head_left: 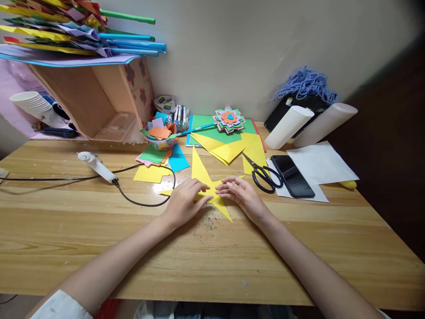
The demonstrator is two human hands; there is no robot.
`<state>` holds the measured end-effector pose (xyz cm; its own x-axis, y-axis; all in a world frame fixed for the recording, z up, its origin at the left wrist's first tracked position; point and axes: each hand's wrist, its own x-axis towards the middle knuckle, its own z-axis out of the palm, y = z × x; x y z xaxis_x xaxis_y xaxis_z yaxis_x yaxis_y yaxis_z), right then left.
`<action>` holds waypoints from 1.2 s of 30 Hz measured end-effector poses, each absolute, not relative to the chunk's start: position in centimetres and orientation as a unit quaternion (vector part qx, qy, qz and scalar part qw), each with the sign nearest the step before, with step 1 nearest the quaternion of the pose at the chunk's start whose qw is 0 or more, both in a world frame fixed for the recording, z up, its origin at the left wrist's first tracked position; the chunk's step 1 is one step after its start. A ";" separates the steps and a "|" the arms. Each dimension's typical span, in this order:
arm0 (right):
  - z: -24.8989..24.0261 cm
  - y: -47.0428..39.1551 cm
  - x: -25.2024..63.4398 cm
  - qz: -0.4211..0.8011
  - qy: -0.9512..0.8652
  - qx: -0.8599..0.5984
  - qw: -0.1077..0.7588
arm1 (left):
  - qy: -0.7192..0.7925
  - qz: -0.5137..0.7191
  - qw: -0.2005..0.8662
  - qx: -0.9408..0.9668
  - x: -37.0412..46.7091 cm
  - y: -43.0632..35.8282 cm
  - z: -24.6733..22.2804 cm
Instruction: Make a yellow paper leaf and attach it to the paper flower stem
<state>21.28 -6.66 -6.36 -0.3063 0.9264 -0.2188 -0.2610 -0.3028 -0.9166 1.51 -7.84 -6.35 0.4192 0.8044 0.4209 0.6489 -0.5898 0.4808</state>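
Note:
A yellow paper star (212,189) with long thin points lies on the wooden table (219,261). My left hand (187,199) rests over its left side, fingers bent and apart, the fingertips at the paper. Over the star's right side is my right hand (244,197), its fingers spread and slightly curled. Neither hand grips anything that shows. Black-handled scissors (262,174) lie just beyond my right hand, their blades on yellow paper sheets (227,148). Part of the star is hidden beneath both hands.
A white glue gun (96,167) with a looping black cable is at the left. Behind are a scrap bowl (161,142), a paper flower (229,118) and an open box (89,102). A black phone (292,176), white sheets (322,164) and white rolls (288,127) stand or lie right.

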 end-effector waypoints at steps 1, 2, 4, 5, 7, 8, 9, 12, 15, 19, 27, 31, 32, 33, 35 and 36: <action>-6.3 -6.8 21.2 0.706 -0.405 -0.398 0.422 | 0.435 0.323 0.126 0.831 1.6 -8.0 -6.5; -6.2 -6.9 21.1 0.714 -0.402 -0.391 0.419 | 0.433 0.329 0.127 0.830 1.7 -8.1 -6.6; -6.1 -7.0 20.9 0.728 -0.394 -0.379 0.414 | 0.422 0.342 0.124 0.830 1.6 -8.1 -6.9; -6.1 -7.1 20.9 0.732 -0.392 -0.375 0.413 | 0.415 0.349 0.121 0.831 1.6 -8.1 -7.0; -6.1 -7.2 20.9 0.738 -0.389 -0.369 0.411 | 0.402 0.362 0.109 0.834 1.5 -8.0 -7.2; -6.2 -7.3 20.9 0.739 -0.387 -0.368 0.410 | 0.397 0.366 0.101 0.836 1.5 -8.0 -7.3; -6.2 -7.3 20.9 0.740 -0.386 -0.368 0.410 | 0.392 0.368 0.091 0.838 1.5 -7.9 -7.3; -6.1 -7.3 21.0 0.739 -0.384 -0.373 0.410 | 0.379 0.360 0.057 0.850 1.5 -8.0 -7.1; -6.0 -7.4 21.0 0.739 -0.387 -0.377 0.402 | 0.372 0.352 0.028 0.859 1.5 -8.0 -6.7; -5.7 -7.6 20.8 0.742 -0.399 -0.374 0.386 | 0.383 0.339 0.026 0.859 1.6 -8.1 -6.5; -6.4 -6.6 22.2 0.534 -0.598 -0.455 0.388 | 0.466 0.304 0.101 0.825 0.4 -7.0 -6.0; -6.4 -6.0 23.1 0.337 -0.788 -0.415 0.304 | 0.428 0.198 0.151 0.869 0.1 -6.8 -5.7; -6.4 -6.0 23.1 0.310 -0.817 -0.390 0.289 | 0.419 0.185 0.153 0.876 0.1 -6.9 -5.8; -6.4 -6.0 23.0 0.291 -0.840 -0.365 0.276 | 0.414 0.178 0.153 0.879 0.2 -7.0 -5.8; -6.5 -6.0 22.8 0.265 -0.877 -0.319 0.242 | 0.412 0.173 0.153 0.881 0.4 -7.1 -6.0; -6.6 -5.9 22.7 0.250 -0.891 -0.307 0.223 | 0.412 0.175 0.155 0.881 0.5 -7.2 -6.1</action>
